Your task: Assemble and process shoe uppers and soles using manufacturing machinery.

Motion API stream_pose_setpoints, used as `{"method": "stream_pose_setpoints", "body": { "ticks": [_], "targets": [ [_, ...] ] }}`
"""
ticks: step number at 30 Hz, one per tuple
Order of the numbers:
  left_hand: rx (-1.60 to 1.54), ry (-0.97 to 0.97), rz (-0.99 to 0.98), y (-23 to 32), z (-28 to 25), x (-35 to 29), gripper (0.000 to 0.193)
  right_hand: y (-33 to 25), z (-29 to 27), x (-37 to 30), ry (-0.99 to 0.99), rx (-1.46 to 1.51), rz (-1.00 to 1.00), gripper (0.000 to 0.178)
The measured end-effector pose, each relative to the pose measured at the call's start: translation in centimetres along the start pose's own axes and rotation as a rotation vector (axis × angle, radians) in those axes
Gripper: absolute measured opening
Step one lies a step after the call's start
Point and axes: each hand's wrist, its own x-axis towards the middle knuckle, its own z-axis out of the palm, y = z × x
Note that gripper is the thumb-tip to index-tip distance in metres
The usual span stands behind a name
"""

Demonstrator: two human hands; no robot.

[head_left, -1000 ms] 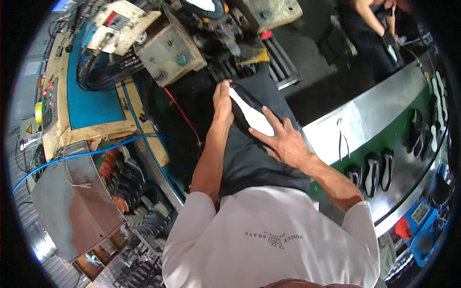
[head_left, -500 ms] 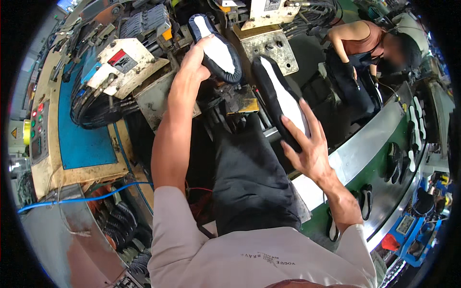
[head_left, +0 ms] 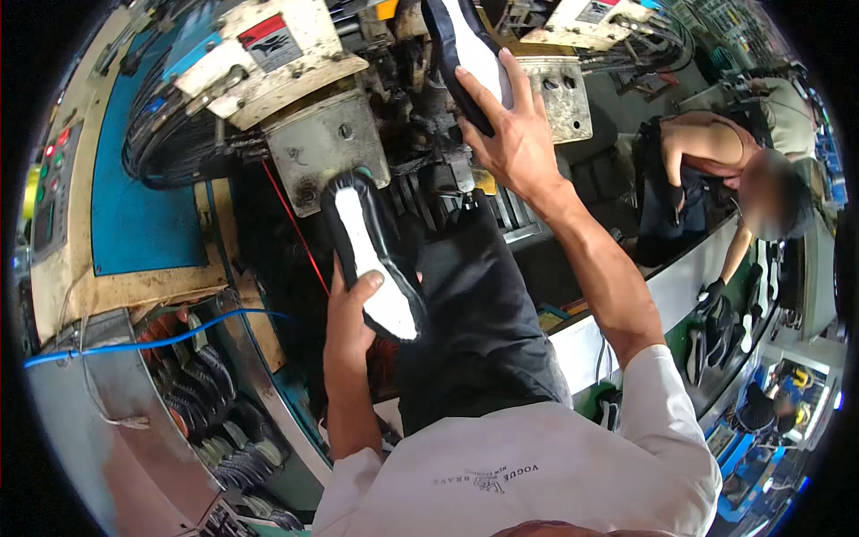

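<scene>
Low in front of the machine, my left hand (head_left: 347, 315) grips a black shoe upper (head_left: 386, 291) by its near end, thumb on the white sole side. That upper's far end is beside a worn metal plate (head_left: 315, 148). Farther up and to the right, my right hand (head_left: 519, 152) is closed round a second black shoe upper (head_left: 465, 40), also white side up. This one lies over the middle of the machine (head_left: 425, 125), and its far end runs out of the top of the picture.
A control panel with buttons (head_left: 55, 183) and a blue mat (head_left: 148, 215) lie at the left. Below them, shoes (head_left: 192, 385) fill a rack. A co-worker (head_left: 716, 157) sits at the right beside a green conveyor (head_left: 684, 353) carrying shoes. A blue hose (head_left: 161, 342) crosses the left side.
My left hand has brought its upper down from the machine toward me. My right hand has carried the other upper up and left to the machine's middle. The co-worker now reaches to the conveyor.
</scene>
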Motion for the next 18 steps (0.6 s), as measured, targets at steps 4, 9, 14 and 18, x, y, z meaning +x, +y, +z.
{"method": "stream_pose_setpoints", "body": {
  "ticks": [4,9,14,18],
  "targets": [
    [-0.03,0.07,-0.022,-4.8,-3.6,-2.8,0.075,-1.2,1.5,-0.7,-0.058,-0.018,0.064,0.072],
    [0.157,0.158,-0.129,-10.4,-5.7,-5.0,0.096,0.0,2.7,-5.5,0.082,0.284,0.137,0.101],
    [0.193,0.235,-0.387,-11.5,-2.4,-3.8,0.102,3.9,10.2,-7.2,0.089,0.771,0.489,0.092],
    [0.235,0.318,-0.359,-12.4,-3.1,-3.4,0.099,4.1,13.4,-7.6,0.08,0.878,0.536,0.075]
  ]
}}
